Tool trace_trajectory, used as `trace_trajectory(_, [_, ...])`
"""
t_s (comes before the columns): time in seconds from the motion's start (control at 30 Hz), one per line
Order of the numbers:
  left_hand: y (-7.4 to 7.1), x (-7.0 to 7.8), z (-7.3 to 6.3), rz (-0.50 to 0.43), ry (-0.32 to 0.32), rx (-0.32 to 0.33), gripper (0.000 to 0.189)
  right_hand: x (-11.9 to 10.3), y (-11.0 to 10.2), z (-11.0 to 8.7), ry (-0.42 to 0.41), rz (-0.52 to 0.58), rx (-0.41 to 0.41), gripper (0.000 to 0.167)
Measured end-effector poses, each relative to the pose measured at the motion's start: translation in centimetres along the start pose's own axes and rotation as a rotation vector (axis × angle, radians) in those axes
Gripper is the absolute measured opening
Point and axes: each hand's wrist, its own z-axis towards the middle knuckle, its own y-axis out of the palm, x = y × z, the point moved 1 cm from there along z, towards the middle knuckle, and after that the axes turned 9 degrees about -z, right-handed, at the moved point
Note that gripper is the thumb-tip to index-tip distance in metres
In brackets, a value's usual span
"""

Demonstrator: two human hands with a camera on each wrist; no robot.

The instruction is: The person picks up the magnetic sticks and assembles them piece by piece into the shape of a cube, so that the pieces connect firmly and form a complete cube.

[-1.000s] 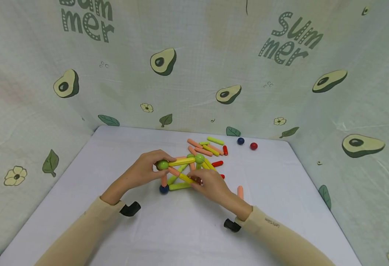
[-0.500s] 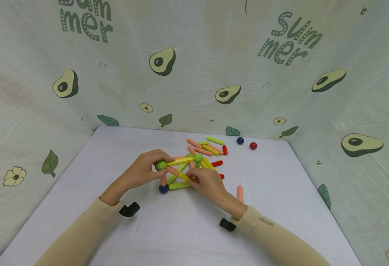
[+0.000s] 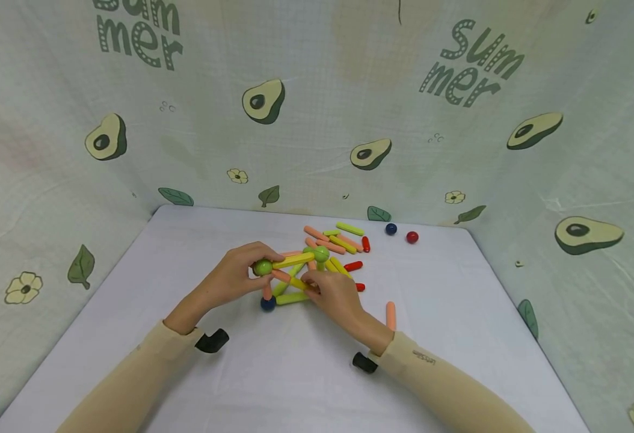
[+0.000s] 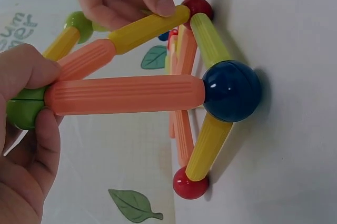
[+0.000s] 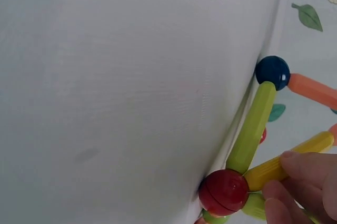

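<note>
A frame of magnetic sticks and balls stands on the table. My left hand [image 3: 239, 273] pinches its upper green ball [image 3: 263, 267], from which an orange stick [image 4: 129, 95] runs down to a dark blue ball [image 4: 231, 91]. My right hand [image 3: 335, 297] pinches a yellow stick [image 4: 150, 29]. One end of that stick joins a second orange stick [image 4: 87, 59] coming from the green ball; its other end meets a red ball [image 5: 224, 192] at a lower corner. A lime stick [image 5: 253, 129] links the red and blue balls. The right hand hides part of the frame in the head view.
Several loose orange, yellow and lime sticks lie behind the frame, with short red sticks [image 3: 353, 266] beside it. A loose blue ball [image 3: 391, 229] and red ball [image 3: 412, 237] sit at the back right. One orange stick [image 3: 390, 316] lies right of the right hand.
My right hand has shifted a little left with the yellow stick, and the frame's blue corner has moved slightly up in the head view. The left hand keeps its hold on the green ball.
</note>
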Motion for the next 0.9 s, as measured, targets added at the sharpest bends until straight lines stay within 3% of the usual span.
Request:
trace_trajectory(0.1, [0.1,0.0,0.0,0.002,0.008,0.005,0.041,0.1,-0.1,0.2,0.0,0.007,-0.005,0.02])
trace_trajectory(0.23, [0.2,0.1,0.1,0.002,0.0,0.002,0.041,0.5,-0.7,-0.2,0.025,0.118,-0.019,0.018])
trace_trajectory(0.4, [0.2,0.2,0.1,0.007,-0.029,-0.011,0.041,2.1,-1.7,-1.1,0.166,0.299,-0.045,0.016])
trace_trajectory(0.53, [0.0,0.1,0.0,0.014,-0.035,-0.011,0.042,3.4,-1.3,-1.6,0.26,0.405,-0.145,0.024])
trace_trajectory(0.67, [-0.1,0.0,-0.2,0.023,-0.031,-0.012,0.043,4.4,-0.2,-1.9,0.239,0.441,-0.256,0.036])
trace_trajectory(0.9, [-0.4,-0.1,-0.5,0.053,-0.018,-0.01,0.045,4.7,0.8,-1.7,0.182,0.429,-0.271,0.025])
